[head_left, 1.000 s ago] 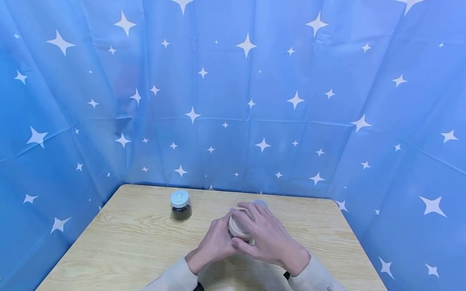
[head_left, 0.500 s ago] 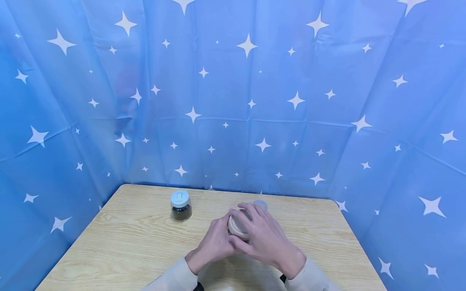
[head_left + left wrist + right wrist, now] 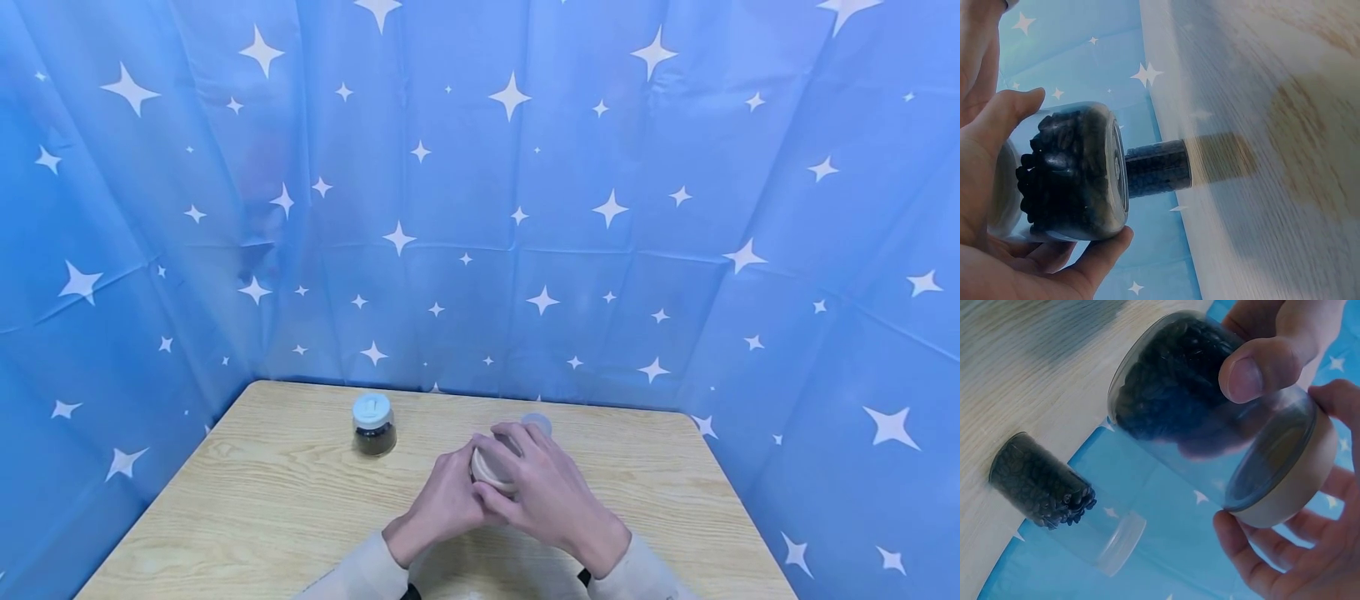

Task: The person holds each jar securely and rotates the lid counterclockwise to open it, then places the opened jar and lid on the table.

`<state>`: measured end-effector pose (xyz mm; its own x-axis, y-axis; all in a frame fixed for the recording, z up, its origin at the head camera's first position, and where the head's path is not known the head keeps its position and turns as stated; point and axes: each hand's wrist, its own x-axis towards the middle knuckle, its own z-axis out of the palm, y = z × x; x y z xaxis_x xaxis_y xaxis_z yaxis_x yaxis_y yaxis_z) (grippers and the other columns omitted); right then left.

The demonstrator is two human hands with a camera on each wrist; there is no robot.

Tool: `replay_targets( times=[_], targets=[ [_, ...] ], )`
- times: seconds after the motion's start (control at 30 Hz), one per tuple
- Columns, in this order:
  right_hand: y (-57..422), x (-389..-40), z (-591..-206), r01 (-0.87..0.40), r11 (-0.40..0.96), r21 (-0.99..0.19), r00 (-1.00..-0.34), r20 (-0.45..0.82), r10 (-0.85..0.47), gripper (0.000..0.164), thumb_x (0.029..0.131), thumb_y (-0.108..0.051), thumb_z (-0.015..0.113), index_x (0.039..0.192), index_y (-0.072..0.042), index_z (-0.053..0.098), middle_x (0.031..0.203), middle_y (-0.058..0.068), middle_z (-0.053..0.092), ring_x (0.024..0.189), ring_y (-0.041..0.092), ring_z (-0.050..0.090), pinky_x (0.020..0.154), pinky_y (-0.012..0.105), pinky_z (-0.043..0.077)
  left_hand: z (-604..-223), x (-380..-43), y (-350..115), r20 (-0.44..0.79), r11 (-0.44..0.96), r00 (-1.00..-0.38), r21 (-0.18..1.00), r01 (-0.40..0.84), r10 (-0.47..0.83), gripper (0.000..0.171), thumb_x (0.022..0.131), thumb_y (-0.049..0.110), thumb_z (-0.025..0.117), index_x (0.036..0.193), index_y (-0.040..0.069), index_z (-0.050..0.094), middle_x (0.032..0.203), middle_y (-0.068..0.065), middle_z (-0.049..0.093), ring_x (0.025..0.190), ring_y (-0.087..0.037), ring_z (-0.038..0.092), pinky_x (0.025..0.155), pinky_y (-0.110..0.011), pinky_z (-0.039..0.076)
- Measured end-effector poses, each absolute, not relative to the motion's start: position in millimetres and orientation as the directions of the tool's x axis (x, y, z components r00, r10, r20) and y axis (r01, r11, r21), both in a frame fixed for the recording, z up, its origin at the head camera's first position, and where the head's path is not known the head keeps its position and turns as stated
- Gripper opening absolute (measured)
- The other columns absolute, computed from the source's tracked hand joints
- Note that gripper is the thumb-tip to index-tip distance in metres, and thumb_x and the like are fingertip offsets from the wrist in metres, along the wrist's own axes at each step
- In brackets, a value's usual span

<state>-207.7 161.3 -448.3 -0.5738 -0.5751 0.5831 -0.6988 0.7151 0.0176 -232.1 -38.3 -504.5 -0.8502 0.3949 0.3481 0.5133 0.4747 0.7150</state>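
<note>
Between my hands is a clear jar [image 3: 1075, 172] partly filled with dark, bean-like pieces, topped by a beige lid [image 3: 489, 475]. Its underside shows in the left wrist view, raised off the table. My left hand [image 3: 444, 498] grips the jar's glass body, thumb on one side and fingers on the other. From above, my right hand [image 3: 553, 493] curls its fingers and thumb around the lid's rim. The lid sits on the jar's mouth; whether it is tight I cannot tell. In the head view, the hands hide most of the glass.
Behind the hands, a narrower clear jar [image 3: 1041, 481] of similar dark pieces stands on the wooden table [image 3: 262, 500]. A small jar with a pale blue lid [image 3: 372, 425] stands at the back left. A blue star-patterned curtain [image 3: 465, 192] surrounds the table's back and sides.
My right hand has shifted slightly left on the lid, its thumb sliding a little along the rim, mostly in the first half second. My left hand stays nearly still on the jar.
</note>
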Motion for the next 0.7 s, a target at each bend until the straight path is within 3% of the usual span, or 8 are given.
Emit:
replay_targets(
  times=[0.23, 0.43, 0.7],
  targets=[
    [162.9, -208.9, -449.8, -0.712, 0.702, 0.032, -0.55, 0.596, -0.585, 0.054, 0.098, -0.045, 0.092, 0.146, -0.025, 0.078, 0.139, 0.008, 0.076, 0.117, 0.025, 0.072, 0.096, 0.043, 0.068, -503.7, -230.5, -38.3, 0.339, 0.475, -0.855, 0.722, 0.504, 0.393, 0.082, 0.081, 0.032, 0.106, 0.15, 0.013, 0.066, 0.127, -0.006, 0.082, 0.11, -0.017, 0.081, 0.09, -0.027, 0.066],
    [165.4, -210.8, -450.9, -0.733, 0.679, 0.049, -0.516, 0.61, -0.601, 0.052, 0.098, -0.041, 0.091, 0.146, -0.026, 0.077, 0.139, 0.005, 0.076, 0.117, 0.024, 0.071, 0.096, 0.041, 0.068, -503.3, -229.8, -38.2, 0.347, 0.476, -0.853, 0.717, 0.509, 0.389, 0.083, 0.079, 0.034, 0.107, 0.148, 0.012, 0.067, 0.124, -0.007, 0.083, 0.106, -0.014, 0.081, 0.087, -0.025, 0.066],
    [170.1, -214.0, -447.9, -0.782, 0.623, 0.036, -0.478, 0.607, -0.635, 0.055, 0.096, -0.037, 0.089, 0.148, -0.024, 0.077, 0.144, 0.004, 0.075, 0.121, 0.022, 0.069, 0.1, 0.042, 0.067, -503.1, -228.5, -36.7, 0.343, 0.479, -0.854, 0.716, 0.508, 0.393, 0.076, 0.084, 0.032, 0.103, 0.149, 0.013, 0.068, 0.126, -0.005, 0.083, 0.108, -0.012, 0.081, 0.087, -0.024, 0.066]
  ],
)
